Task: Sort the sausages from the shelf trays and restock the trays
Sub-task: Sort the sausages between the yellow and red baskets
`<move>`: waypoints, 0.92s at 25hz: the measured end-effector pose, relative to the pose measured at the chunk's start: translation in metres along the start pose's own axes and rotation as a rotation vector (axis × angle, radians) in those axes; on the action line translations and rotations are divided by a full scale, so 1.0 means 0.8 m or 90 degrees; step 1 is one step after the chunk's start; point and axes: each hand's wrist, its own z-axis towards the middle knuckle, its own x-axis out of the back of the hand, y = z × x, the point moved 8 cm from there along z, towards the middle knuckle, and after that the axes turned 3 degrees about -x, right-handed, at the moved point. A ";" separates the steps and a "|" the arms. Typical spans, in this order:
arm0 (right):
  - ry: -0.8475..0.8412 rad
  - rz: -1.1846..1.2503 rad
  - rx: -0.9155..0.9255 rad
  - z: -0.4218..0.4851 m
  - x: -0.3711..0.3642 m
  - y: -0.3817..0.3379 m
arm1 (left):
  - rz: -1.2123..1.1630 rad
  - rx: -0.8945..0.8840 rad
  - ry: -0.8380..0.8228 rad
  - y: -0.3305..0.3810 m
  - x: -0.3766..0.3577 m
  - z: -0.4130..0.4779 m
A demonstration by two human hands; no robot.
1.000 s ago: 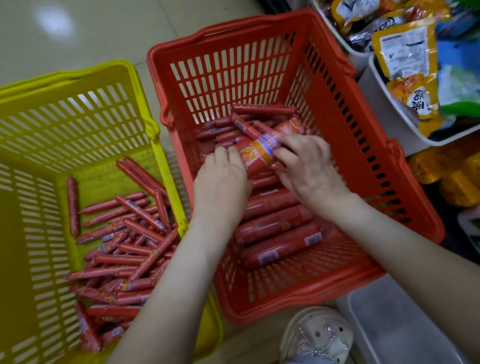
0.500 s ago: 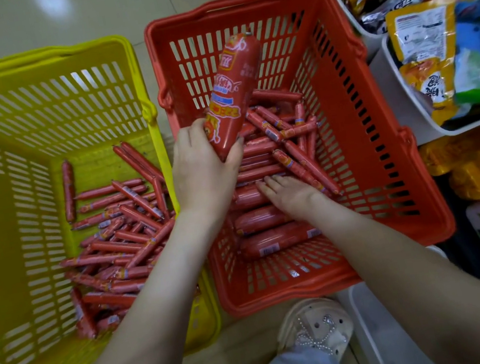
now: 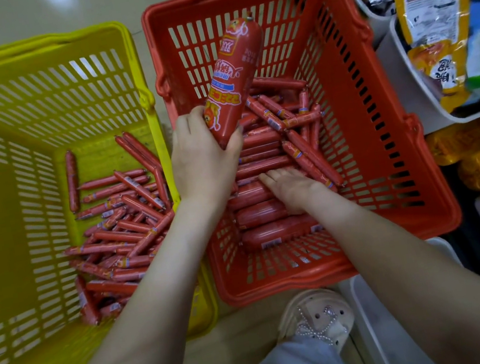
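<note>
The left hand (image 3: 201,159) grips a large sausage (image 3: 231,79) upright above the red basket (image 3: 382,124); the right hand (image 3: 289,187) lies flat, fingers straight, on thick sausages (image 3: 262,213).

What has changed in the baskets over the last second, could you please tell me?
The left hand lifted the thick sausage off the pile in the red basket and holds it up by its lower end. The right hand let go of it and rests on other thick sausages. The yellow basket and its thin sausages stayed put.
</note>
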 end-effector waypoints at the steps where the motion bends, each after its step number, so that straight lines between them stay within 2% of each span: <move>1: -0.001 -0.005 -0.002 0.001 0.003 -0.001 | 0.005 -0.001 0.004 0.000 0.001 -0.001; 6: 0.029 -0.041 -0.023 0.000 0.020 0.002 | 0.012 0.009 0.008 0.001 0.002 0.000; 10: 0.014 0.019 -0.021 -0.005 0.018 0.002 | 0.026 0.007 0.008 0.001 0.000 0.000; 13: 0.098 -0.002 0.001 -0.049 0.048 0.004 | 0.032 0.022 -0.021 0.002 -0.001 0.000; 15: 0.180 -0.013 -0.025 -0.104 0.081 0.016 | 0.025 0.036 -0.042 0.016 0.006 -0.005; 17: 0.282 0.033 -0.084 -0.177 0.115 0.037 | 0.000 0.056 -0.070 0.051 0.020 -0.015; 19: 0.378 0.130 -0.173 -0.275 0.133 0.069 | -0.040 0.076 -0.141 0.107 0.032 -0.037; 23: 0.428 0.385 -0.405 -0.478 0.070 0.129 | -0.169 0.031 -0.292 0.248 0.047 -0.101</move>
